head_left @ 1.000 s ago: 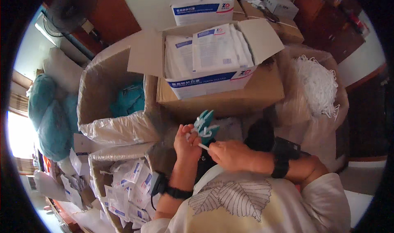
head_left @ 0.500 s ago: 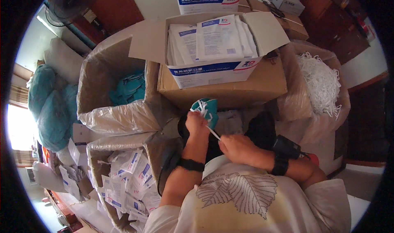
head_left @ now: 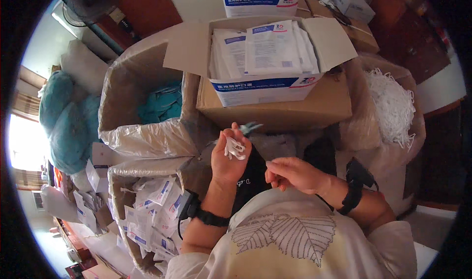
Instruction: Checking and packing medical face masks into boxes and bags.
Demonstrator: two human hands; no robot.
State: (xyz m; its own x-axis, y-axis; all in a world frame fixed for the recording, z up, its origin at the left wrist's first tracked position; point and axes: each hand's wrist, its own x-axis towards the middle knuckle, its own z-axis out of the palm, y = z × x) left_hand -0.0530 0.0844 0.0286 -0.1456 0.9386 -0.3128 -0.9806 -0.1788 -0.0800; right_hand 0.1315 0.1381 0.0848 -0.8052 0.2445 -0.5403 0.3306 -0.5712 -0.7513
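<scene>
My left hand [head_left: 231, 157] is raised palm up in front of the big carton, its fingers partly curled around a small bunch of white elastic straps [head_left: 235, 149]. Just past its fingertips shows a blurred teal face mask [head_left: 250, 128], seen nearly edge-on; whether the fingers touch it I cannot tell. My right hand [head_left: 296, 174] is apart from the left, over my lap, with fingers curled and thumb against the forefinger. Nothing shows in it.
An open box of packaged masks [head_left: 265, 89] stands on a brown carton [head_left: 275, 114] ahead. Lined cartons hold teal mask pieces [head_left: 162, 103] at left, white packets [head_left: 157, 205] at lower left, and heaped white straps [head_left: 391, 107] at right.
My right hand has moved slightly right, and the white strap stretched between my hands no longer shows. My left hand has turned palm up; the mask now appears blurred beyond its fingers.
</scene>
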